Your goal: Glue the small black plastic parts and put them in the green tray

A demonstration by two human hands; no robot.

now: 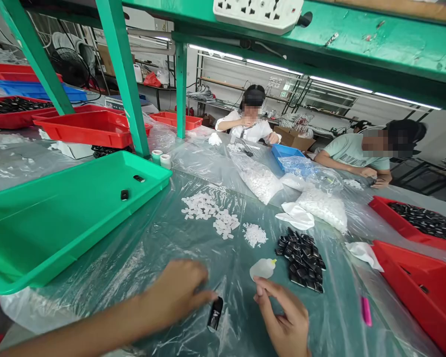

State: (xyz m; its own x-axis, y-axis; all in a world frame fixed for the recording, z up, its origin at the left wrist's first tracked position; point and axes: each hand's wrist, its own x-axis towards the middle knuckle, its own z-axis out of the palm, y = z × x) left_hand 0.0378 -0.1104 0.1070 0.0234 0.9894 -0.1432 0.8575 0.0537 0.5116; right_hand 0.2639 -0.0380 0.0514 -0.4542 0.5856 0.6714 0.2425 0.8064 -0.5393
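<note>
Black piece (215, 313) at six o'clock — left hand (181, 283) at seven, thumb by its top end, grip too blurred to tell. Right hand (287, 316) at five, narrow pinch, contents unclear — steadying the piece first seems wise.

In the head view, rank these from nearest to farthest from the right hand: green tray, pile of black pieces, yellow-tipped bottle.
From the right hand:
1. Yellow-tipped bottle: just beyond the fingertips.
2. Pile of black pieces: beyond the hand, right of the bottle.
3. Green tray: far across to the left.
</note>
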